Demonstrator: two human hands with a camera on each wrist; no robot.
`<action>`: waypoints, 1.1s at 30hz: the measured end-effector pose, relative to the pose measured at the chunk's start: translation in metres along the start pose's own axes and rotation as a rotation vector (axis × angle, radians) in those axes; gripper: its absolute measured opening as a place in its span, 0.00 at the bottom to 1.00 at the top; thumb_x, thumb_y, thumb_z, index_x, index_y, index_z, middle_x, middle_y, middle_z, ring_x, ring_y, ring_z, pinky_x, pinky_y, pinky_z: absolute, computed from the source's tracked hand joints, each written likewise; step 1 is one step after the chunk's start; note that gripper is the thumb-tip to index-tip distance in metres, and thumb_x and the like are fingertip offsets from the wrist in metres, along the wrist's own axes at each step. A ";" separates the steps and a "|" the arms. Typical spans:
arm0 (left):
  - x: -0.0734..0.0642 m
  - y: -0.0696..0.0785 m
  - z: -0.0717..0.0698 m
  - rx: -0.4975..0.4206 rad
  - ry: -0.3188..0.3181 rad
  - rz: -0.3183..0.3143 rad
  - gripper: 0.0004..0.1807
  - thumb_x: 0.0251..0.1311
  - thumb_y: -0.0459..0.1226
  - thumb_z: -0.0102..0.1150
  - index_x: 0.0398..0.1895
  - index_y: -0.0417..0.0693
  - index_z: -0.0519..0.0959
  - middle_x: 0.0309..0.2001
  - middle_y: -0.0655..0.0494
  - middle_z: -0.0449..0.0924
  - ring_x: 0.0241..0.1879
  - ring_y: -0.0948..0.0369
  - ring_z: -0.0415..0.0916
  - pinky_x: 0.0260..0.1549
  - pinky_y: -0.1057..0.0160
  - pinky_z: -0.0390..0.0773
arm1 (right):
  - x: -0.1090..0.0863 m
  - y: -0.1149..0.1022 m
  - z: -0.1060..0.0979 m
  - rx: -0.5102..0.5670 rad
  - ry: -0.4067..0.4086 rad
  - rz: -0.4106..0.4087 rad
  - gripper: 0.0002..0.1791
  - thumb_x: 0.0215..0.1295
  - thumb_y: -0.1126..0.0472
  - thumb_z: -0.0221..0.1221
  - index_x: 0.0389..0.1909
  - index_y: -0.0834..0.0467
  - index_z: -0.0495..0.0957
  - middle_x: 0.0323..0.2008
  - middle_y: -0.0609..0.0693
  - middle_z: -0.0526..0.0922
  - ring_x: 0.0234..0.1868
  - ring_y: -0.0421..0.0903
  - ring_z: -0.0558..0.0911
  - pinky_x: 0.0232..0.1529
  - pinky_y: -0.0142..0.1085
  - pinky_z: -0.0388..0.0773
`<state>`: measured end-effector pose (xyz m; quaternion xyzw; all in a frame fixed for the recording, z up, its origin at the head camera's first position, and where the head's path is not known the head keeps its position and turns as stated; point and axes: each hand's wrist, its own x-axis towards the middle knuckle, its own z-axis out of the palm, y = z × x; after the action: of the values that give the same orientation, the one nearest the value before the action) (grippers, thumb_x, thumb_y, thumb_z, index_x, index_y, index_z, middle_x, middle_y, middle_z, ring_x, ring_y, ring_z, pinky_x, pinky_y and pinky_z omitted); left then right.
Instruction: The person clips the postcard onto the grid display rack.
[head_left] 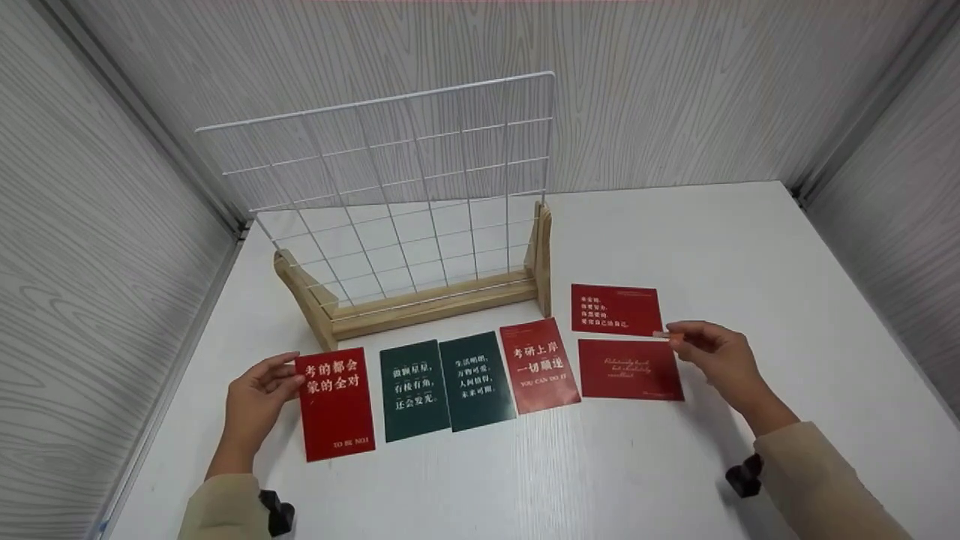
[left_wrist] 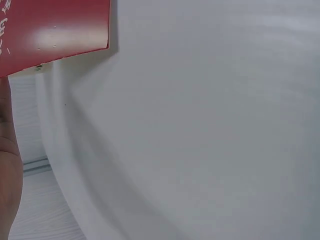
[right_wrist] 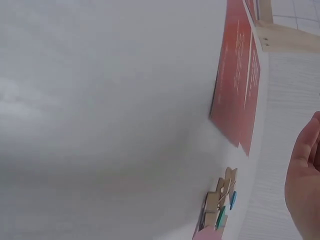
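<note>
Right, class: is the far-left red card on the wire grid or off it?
Off: the left hand holds the red card by its edge, apart from the wire grid.

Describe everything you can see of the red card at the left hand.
The red card is a rectangle with a smooth sheen, looking like coated cardstock. Its printed face shows two lines of white characters near the top and small "TO BE NO1" lettering at lower right. It lies portrait-way, slightly turned. The left hand pinches its left edge near the upper corner. It is leftmost in the row, apart from the nearest green card. It seems raised off the table; its back is hidden.
</note>
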<state>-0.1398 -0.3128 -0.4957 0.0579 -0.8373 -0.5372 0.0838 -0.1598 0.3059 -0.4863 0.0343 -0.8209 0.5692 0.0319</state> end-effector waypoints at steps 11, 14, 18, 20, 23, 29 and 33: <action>0.015 0.028 0.008 -0.064 0.019 0.036 0.20 0.57 0.26 0.62 0.55 0.36 0.76 0.42 0.42 0.80 0.37 0.66 0.81 0.36 0.65 0.81 | 0.022 -0.025 0.019 0.003 -0.053 -0.019 0.20 0.64 0.56 0.62 0.53 0.62 0.78 0.45 0.55 0.83 0.47 0.43 0.79 0.43 0.30 0.78; 0.019 0.036 0.009 -0.069 0.019 0.049 0.20 0.57 0.26 0.62 0.55 0.36 0.76 0.42 0.43 0.81 0.37 0.66 0.81 0.36 0.65 0.81 | 0.027 -0.030 0.023 -0.008 -0.059 0.010 0.22 0.62 0.51 0.63 0.53 0.60 0.78 0.45 0.54 0.83 0.47 0.42 0.79 0.44 0.29 0.77; 0.025 0.045 0.010 -0.063 0.030 0.068 0.20 0.57 0.26 0.62 0.55 0.37 0.76 0.42 0.44 0.81 0.37 0.66 0.81 0.37 0.66 0.80 | 0.035 -0.037 0.030 0.006 -0.075 0.012 0.21 0.62 0.50 0.62 0.51 0.59 0.80 0.45 0.53 0.84 0.49 0.43 0.79 0.46 0.30 0.77; 0.028 0.049 0.010 -0.054 0.034 0.081 0.20 0.58 0.27 0.62 0.55 0.38 0.76 0.42 0.43 0.81 0.37 0.66 0.81 0.37 0.67 0.80 | 0.039 -0.042 0.034 0.021 -0.082 -0.004 0.19 0.63 0.51 0.62 0.50 0.59 0.81 0.46 0.53 0.83 0.50 0.44 0.78 0.46 0.31 0.77; 0.032 0.055 0.009 -0.060 0.046 0.110 0.20 0.57 0.28 0.62 0.55 0.39 0.77 0.41 0.45 0.81 0.37 0.64 0.81 0.37 0.67 0.80 | 0.044 -0.051 0.040 0.002 -0.085 -0.023 0.18 0.64 0.52 0.61 0.50 0.58 0.81 0.46 0.52 0.83 0.50 0.45 0.77 0.46 0.30 0.77; 0.041 0.068 0.008 -0.097 0.074 0.196 0.20 0.56 0.26 0.63 0.53 0.38 0.78 0.39 0.49 0.81 0.37 0.61 0.81 0.36 0.66 0.81 | 0.057 -0.070 0.057 0.044 -0.124 -0.060 0.17 0.65 0.54 0.61 0.51 0.57 0.81 0.46 0.54 0.82 0.49 0.46 0.79 0.49 0.33 0.76; 0.045 0.078 0.008 -0.117 0.093 0.223 0.19 0.55 0.25 0.63 0.52 0.36 0.78 0.39 0.47 0.81 0.38 0.61 0.81 0.35 0.67 0.81 | 0.066 -0.083 0.069 0.077 -0.146 -0.075 0.19 0.63 0.55 0.61 0.53 0.57 0.80 0.46 0.54 0.82 0.48 0.46 0.81 0.49 0.33 0.77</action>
<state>-0.1858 -0.2818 -0.4239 -0.0157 -0.8011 -0.5690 0.1851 -0.2184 0.2107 -0.4271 0.1076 -0.7966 0.5947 -0.0082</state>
